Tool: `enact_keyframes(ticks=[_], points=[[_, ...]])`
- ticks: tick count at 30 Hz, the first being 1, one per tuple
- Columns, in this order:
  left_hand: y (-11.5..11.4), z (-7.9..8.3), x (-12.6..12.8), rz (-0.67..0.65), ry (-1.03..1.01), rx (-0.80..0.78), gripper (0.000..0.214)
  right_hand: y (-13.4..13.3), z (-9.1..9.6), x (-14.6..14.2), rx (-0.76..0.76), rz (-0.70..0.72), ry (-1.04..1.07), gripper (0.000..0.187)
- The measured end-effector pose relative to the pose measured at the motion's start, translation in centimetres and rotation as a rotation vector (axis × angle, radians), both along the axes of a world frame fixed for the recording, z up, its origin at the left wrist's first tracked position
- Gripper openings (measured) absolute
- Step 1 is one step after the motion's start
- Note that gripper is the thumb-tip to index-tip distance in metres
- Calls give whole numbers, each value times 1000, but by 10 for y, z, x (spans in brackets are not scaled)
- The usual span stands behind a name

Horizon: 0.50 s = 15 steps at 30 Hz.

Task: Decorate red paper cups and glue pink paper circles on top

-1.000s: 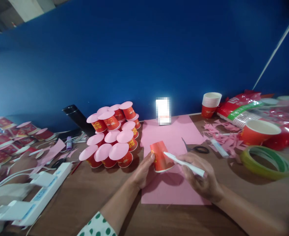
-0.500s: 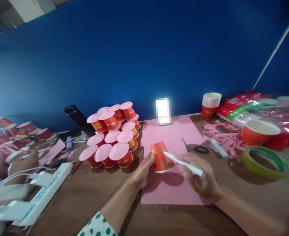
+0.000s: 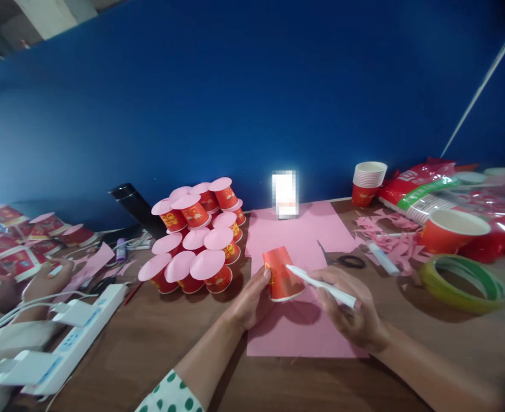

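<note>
A red paper cup (image 3: 283, 277), its wide rim downward and tilted, is gripped at its left side by my left hand (image 3: 252, 300). My right hand (image 3: 355, 309) is closed around a white pen (image 3: 327, 286), whose tip meets or nearly meets the cup's side; I cannot tell which. Beneath both hands lies pink paper (image 3: 273, 337) on the brown table. Scissors (image 3: 350, 261) with dark handles rest just beyond my right hand. To the left of my left hand stand stacked red cups (image 3: 218, 278) topped with pink paper discs.
Tape (image 3: 432, 286), pink scraps (image 3: 398, 243), a loose cup (image 3: 436, 237) and nested cups (image 3: 366, 191) lie right. A power strip (image 3: 80, 337) and a co-worker's hands (image 3: 48, 283) with cups are left. A black bottle (image 3: 134, 209) leans near the blue wall (image 3: 252, 103).
The pen tip has shifted slightly to the right along the cup's side. At left, the co-worker's hands and the cup in them have moved. My left hand stays put.
</note>
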<state>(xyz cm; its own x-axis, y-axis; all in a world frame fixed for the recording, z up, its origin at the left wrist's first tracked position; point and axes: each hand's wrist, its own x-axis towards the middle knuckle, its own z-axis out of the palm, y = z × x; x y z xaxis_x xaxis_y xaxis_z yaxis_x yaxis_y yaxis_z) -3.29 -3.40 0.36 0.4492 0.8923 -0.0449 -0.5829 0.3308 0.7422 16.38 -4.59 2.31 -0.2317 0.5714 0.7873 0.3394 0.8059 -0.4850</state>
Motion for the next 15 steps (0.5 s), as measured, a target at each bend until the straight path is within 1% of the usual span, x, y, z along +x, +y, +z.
enact_keyframes(ticks=[15], points=[[0,0,1,0,10,16,34,-1,3,-1,1,-21,-5,22]])
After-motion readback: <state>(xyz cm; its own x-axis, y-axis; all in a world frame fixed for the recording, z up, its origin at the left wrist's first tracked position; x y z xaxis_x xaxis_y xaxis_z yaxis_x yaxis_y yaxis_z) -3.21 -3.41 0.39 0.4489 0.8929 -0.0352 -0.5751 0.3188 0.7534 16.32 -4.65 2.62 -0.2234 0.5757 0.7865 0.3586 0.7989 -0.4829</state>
